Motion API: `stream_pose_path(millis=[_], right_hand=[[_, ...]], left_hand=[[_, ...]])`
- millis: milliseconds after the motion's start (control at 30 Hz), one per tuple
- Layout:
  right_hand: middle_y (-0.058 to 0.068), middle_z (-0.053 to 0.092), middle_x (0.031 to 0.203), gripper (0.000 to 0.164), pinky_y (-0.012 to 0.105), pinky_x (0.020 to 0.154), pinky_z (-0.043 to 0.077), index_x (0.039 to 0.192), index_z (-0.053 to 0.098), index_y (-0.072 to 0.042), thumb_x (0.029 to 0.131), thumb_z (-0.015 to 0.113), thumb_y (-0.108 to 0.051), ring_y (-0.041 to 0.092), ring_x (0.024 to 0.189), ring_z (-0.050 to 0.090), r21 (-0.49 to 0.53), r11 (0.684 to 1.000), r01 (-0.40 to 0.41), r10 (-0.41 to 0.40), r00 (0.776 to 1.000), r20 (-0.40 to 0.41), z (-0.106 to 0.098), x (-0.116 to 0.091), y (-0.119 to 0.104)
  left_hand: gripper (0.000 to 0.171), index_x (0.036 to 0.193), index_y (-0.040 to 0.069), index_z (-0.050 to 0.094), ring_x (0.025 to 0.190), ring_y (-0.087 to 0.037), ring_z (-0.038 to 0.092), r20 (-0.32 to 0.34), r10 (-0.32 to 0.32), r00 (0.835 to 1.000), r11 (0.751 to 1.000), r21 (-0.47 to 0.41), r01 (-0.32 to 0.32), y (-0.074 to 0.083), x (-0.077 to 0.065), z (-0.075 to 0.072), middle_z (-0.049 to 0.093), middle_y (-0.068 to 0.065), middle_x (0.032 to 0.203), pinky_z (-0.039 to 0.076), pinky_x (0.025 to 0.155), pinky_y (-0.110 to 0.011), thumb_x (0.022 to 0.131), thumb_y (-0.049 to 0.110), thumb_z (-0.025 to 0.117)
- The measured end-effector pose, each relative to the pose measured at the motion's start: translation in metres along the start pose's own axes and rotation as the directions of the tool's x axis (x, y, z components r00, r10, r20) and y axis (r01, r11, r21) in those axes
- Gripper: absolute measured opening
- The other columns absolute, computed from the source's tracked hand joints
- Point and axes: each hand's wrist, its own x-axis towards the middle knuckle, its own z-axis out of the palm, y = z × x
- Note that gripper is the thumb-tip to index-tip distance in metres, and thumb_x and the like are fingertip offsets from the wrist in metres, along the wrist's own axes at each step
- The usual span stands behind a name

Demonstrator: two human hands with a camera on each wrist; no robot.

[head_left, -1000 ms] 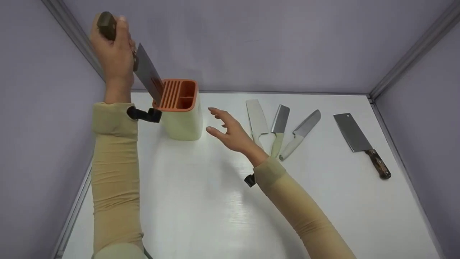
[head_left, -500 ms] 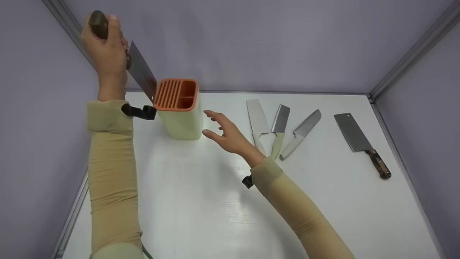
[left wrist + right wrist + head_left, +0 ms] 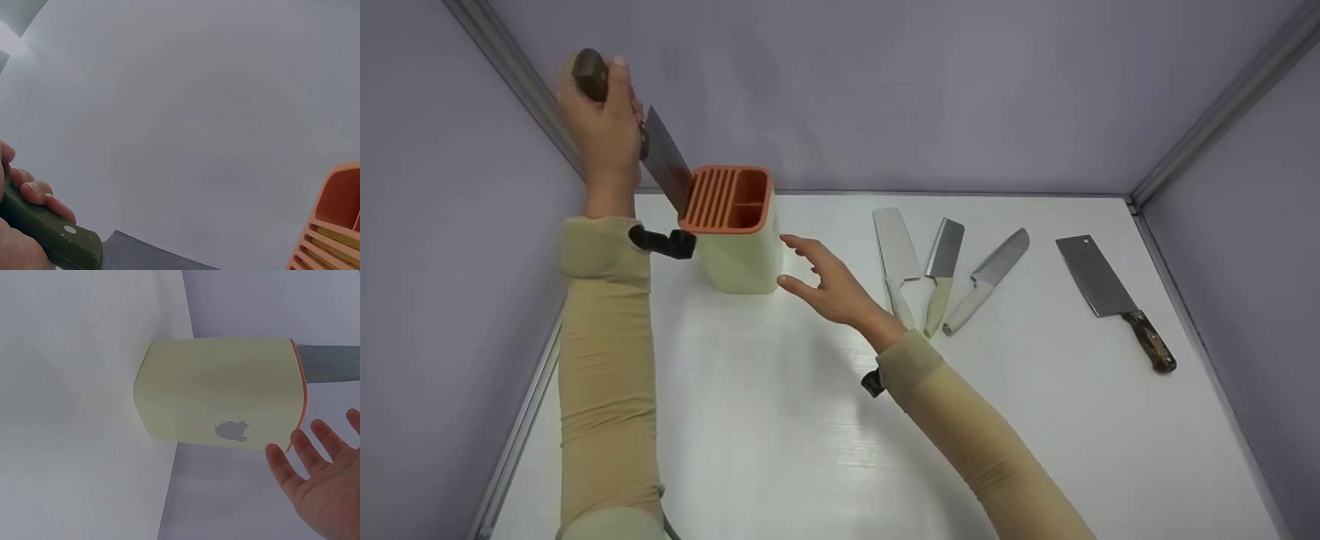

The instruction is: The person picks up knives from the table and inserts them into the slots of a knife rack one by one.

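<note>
This looks like a small test booth, perhaps in a lab: plain grey-lilac panels (image 3: 960, 97) close in the back and both sides of the head view, meeting at metal strips (image 3: 1222, 112) in the upper left and upper right, around a white tabletop (image 3: 765, 420). Black devices (image 3: 682, 244) sit at both wrists. Kitchen knives (image 3: 898, 244) right of centre hint at cooking, yet the bare enclosure suggests a staged set.

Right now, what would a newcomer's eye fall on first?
Probably the left hand, gripping a green-handled knife that slants toward the orange-topped knife block. The right hand hovers by the block; farther right, three light-handled knives and a brown-handled cleaver lie on the table.
</note>
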Motion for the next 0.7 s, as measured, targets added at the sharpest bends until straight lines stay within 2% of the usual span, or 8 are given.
stream_pose_path(millis=[133, 267, 567, 700], right_hand=[[-0.001, 0.039, 0.151, 0.063, 0.043, 0.103, 0.04, 0.152, 0.036, -0.016, 0.098, 0.061, -0.037, 0.02, 0.134, 0.04, 0.005, 1.0, 0.016, -0.016, 0.999, -0.032, 0.004, -0.002, 0.005], [0.0, 0.039, 0.151, 0.063, 0.043, 0.102, 0.04, 0.152, 0.036, -0.014, 0.099, 0.061, -0.036, 0.024, 0.133, 0.04, 0.001, 1.0, 0.018, -0.018, 0.999, -0.047, 0.008, -0.004, 0.012], [-0.002, 0.039, 0.151, 0.062, 0.041, 0.103, 0.04, 0.152, 0.035, -0.018, 0.099, 0.058, -0.04, 0.016, 0.134, 0.039, -0.003, 0.999, -0.033, 0.033, 0.999, -0.039, 0.015, -0.012, 0.025], [-0.001, 0.039, 0.151, 0.063, 0.043, 0.103, 0.04, 0.152, 0.035, -0.017, 0.099, 0.057, -0.042, 0.018, 0.134, 0.039, -0.02, 0.998, -0.053, 0.053, 0.998, -0.03, 0.017, -0.015, 0.03]], left_hand=[[0.012, 0.086, 0.006, 0.056, 0.057, -0.012, 0.044, 0.024, -0.022, 0.999, 0.999, 0.039, 0.021, -0.015, -0.007, -0.002, 0.049, -0.005, 0.067, 0.035, 0.057, -0.027, 0.098, 0.008, 0.059], [0.013, 0.086, 0.007, 0.054, 0.058, -0.011, 0.043, 0.057, -0.068, 0.996, 0.997, 0.038, 0.066, -0.027, -0.014, -0.004, 0.047, -0.005, 0.067, 0.034, 0.059, -0.027, 0.099, 0.008, 0.058], [0.016, 0.085, 0.007, 0.054, 0.057, -0.013, 0.042, 0.112, -0.1, 0.989, 0.989, 0.121, 0.087, -0.048, -0.028, -0.008, 0.047, -0.006, 0.065, 0.034, 0.06, -0.029, 0.1, 0.011, 0.056], [0.016, 0.085, 0.007, 0.054, 0.057, -0.013, 0.042, 0.126, -0.132, 0.983, 0.982, 0.152, 0.112, -0.065, -0.031, -0.014, 0.046, -0.003, 0.064, 0.034, 0.061, -0.03, 0.101, 0.012, 0.055]])
